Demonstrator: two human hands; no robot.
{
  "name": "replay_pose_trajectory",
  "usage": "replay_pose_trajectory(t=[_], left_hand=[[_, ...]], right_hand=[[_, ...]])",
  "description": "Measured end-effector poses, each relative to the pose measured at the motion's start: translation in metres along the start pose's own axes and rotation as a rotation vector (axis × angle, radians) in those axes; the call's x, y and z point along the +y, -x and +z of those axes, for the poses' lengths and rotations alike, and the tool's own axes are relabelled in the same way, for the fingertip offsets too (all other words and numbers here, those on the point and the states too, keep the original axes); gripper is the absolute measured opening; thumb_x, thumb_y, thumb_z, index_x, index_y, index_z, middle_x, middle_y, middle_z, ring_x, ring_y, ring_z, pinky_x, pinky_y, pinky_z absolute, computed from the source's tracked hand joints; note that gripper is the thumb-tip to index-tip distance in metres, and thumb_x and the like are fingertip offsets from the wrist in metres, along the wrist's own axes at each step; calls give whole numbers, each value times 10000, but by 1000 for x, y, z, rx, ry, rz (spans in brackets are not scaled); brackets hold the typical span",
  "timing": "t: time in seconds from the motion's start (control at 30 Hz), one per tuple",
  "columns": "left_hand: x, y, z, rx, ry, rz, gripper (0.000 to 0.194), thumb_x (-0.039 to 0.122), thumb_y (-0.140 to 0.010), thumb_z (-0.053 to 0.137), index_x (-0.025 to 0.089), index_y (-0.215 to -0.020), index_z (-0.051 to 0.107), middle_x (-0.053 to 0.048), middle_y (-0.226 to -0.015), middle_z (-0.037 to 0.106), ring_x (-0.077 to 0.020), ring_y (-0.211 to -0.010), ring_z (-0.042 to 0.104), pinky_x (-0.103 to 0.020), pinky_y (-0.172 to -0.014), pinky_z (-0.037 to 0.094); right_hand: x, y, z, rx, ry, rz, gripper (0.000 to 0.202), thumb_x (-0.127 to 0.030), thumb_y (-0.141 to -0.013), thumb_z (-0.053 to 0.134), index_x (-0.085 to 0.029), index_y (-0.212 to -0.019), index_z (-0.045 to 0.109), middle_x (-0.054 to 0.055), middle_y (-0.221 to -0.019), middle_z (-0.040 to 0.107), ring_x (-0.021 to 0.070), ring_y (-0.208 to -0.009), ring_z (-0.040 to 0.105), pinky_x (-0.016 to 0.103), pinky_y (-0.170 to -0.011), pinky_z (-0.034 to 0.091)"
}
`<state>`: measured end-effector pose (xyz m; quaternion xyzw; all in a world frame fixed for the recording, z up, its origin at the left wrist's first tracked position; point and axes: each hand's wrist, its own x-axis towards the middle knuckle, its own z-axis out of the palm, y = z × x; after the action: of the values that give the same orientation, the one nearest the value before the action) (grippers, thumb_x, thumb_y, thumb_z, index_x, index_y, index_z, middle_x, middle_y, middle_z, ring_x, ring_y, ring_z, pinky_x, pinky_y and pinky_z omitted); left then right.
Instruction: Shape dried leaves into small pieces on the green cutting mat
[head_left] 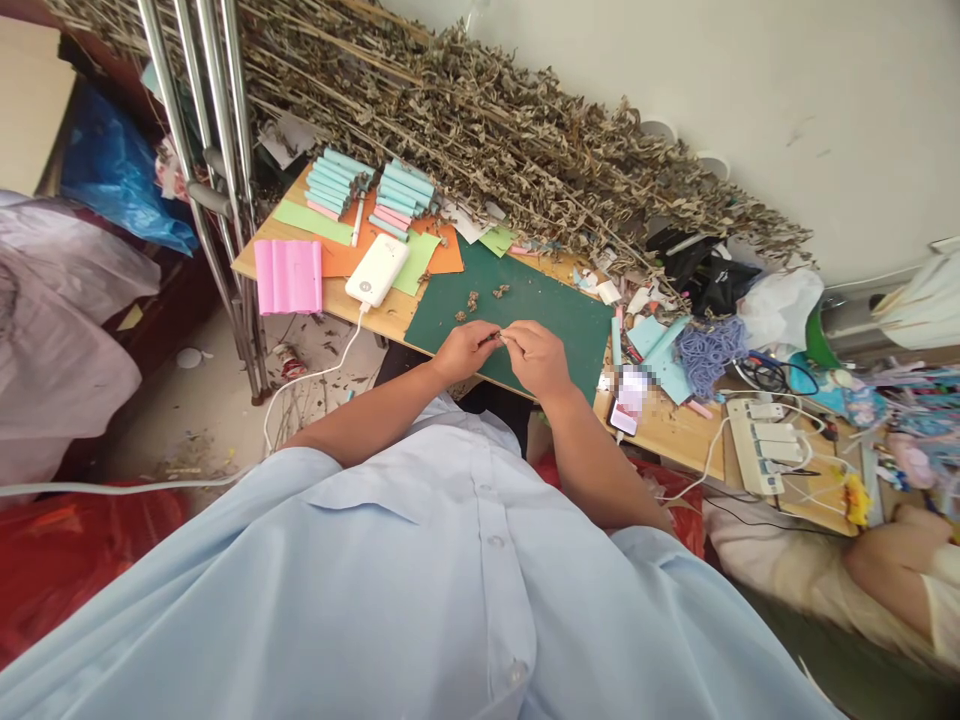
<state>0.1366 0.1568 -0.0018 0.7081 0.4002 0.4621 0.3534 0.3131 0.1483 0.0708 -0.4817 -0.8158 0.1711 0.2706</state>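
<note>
My left hand (466,351) and my right hand (537,356) meet at the fingertips over the near edge of a dark green mat (555,300). Both are closed in a pinch. A tiny dark bit shows between them, too small to name for certain. Just beyond my fingers, several small clumps of dried leaf (472,300) lie on the mat. Behind the mat, a large heap of dried leafy stalks (480,120) stretches along the wall.
Left on the table are rolled blue and pink paper tubes (405,190), a white power bank (377,270) and folded pink paper (289,277). Rightward are a phone (630,400), purple yarn (712,358) and a power strip (754,447). Metal crutches (214,180) stand left. Another person's arm (892,565) shows at right.
</note>
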Motion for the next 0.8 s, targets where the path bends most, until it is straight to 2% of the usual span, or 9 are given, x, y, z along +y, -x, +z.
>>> replay_pose_trajectory(t=[0.17,0.37,0.5,0.8], left_hand=[[-6,1,2,15,-9,53,309,401,-1026,581,160,-1143,736,-78,-938,731,-182,-891,670,-296,-830,508],[-9,-1,2,10,-20,94,356,446,-1049,529,164,-1032,747,-73,-877,716,-175,-853,653,-289,-803,502],[-6,-1,2,15,-36,109,362,445,-1050,523,161,-997,741,-79,-878,711,-182,-857,646,-297,-806,501],[-2,-2,0,-5,-42,120,332,411,-1048,532,153,-1010,739,-77,-873,711,-183,-855,643,-296,-808,496]], right_hand=[[-7,-10,-2,-12,-17,43,175,-238,-954,558,-239,-893,722,75,-995,735,231,-964,681,376,-909,549],[-8,-13,-5,-19,-13,143,74,-234,-904,627,-238,-875,694,30,-858,717,207,-801,647,339,-795,518],[-8,-11,-8,-59,51,61,111,-227,-935,596,-233,-857,675,57,-900,720,226,-870,652,351,-830,501],[-8,-12,-19,-219,195,-101,236,-221,-1019,451,-217,-945,674,114,-1041,706,250,-989,640,362,-884,493]])
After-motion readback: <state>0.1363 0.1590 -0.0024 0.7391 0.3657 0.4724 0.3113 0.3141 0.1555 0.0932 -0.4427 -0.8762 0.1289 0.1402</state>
